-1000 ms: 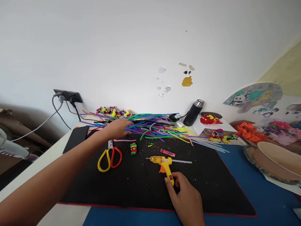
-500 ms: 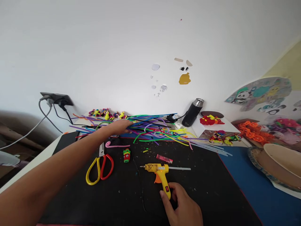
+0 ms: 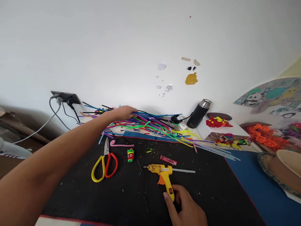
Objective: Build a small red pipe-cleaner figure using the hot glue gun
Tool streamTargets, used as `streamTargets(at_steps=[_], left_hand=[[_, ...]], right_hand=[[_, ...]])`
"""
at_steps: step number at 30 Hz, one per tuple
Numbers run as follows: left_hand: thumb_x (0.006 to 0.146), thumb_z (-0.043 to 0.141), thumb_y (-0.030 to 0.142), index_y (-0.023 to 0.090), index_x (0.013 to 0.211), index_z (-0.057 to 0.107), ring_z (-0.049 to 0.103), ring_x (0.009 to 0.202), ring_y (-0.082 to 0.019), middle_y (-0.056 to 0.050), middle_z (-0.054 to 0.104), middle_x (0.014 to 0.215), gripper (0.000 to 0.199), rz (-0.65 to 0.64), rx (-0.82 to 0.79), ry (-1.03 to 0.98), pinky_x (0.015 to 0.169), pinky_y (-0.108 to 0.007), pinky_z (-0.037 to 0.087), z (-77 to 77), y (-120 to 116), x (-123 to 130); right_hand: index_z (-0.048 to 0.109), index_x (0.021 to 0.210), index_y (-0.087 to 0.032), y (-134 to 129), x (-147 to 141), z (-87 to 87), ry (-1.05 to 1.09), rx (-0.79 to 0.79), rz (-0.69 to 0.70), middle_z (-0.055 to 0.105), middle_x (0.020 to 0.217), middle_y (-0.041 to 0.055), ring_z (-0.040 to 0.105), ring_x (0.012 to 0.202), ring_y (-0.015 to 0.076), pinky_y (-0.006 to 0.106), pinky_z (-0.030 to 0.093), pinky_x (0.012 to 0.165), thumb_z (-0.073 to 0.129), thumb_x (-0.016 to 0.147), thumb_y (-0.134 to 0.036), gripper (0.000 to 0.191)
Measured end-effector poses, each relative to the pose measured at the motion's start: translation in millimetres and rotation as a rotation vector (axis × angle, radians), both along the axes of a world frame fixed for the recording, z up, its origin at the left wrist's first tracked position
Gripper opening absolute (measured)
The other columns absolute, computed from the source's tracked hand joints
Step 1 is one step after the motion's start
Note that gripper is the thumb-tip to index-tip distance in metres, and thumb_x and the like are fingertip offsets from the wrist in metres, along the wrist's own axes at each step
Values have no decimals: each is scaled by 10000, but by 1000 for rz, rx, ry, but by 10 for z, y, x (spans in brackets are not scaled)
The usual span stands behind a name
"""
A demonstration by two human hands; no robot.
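Note:
My left hand (image 3: 125, 112) is closed around a bundle of colourful pipe cleaners (image 3: 150, 124) near the wall. My right hand (image 3: 185, 205) grips the handle end of a yellow glue gun (image 3: 166, 175), which lies on the black mat with a clear glue stick (image 3: 183, 170) in its back. Beside the gun is a pink lighter (image 3: 168, 160). Left of it, a small red figure with green ends (image 3: 130, 155) stands near a pink curled piece (image 3: 122, 144). Scissors with one yellow and one red handle (image 3: 106, 150) lie further left.
A black flask (image 3: 198, 114) stands beside a white box (image 3: 224, 127) bearing red and yellow pieces. Clear glue sticks (image 3: 217, 150) lie at the right. Cables run from a wall socket (image 3: 66, 97); a round tray (image 3: 270, 171) sits far right.
My left hand has lifted part of the pipe cleaners slightly off the pile. The view has shifted a little left, while my right hand remains at the glue gun.

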State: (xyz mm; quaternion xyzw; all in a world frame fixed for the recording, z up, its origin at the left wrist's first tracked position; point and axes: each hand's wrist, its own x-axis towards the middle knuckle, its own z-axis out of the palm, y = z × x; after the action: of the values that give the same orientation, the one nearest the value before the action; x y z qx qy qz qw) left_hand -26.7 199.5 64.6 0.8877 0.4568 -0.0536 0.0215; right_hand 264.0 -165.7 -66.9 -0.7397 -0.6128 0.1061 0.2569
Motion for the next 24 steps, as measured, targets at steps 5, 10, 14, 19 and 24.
streamTargets(at_steps=[5,10,14,19,24], left_hand=[[998,459,403,207,1271,719,710,1098,-307,-131,785,1231,425,0,-1,-30,928,-356,506,38,-38,62],[999,473,458,214,1251,738,712,1090,-303,-125,793,1225,440,-2,-30,-50,944,-361,509,47,-90,37],[942,568,580,218,1288,749,724,1117,-319,-132,783,1284,533,-18,-113,-47,962,-379,529,-59,-132,-42],[873,689,597,199,1531,578,644,1336,-362,-176,650,1519,777,-31,-161,-77,1080,-407,501,-356,-204,-26],[856,749,596,262,1672,369,633,1354,-373,-163,640,1529,960,-90,-127,-136,1109,-423,487,-617,-313,209]], right_hand=[[724,1011,-290,-2,0,-8,-7,-7,1,713,726,27,697,575,224,304,508,545,366,1016,-786,612],[728,1017,-290,0,10,-19,-16,-3,6,715,731,27,693,574,218,296,490,521,390,1026,-748,569],[720,1005,-289,2,7,-14,-20,1,4,702,709,29,677,547,216,293,483,511,355,1025,-774,607],[723,1008,-288,8,-1,-32,-7,8,0,700,719,26,669,533,216,298,484,517,333,1021,-792,637],[728,1001,-295,10,-10,-80,4,3,-32,691,692,22,691,559,227,301,490,528,359,1001,-806,630]])
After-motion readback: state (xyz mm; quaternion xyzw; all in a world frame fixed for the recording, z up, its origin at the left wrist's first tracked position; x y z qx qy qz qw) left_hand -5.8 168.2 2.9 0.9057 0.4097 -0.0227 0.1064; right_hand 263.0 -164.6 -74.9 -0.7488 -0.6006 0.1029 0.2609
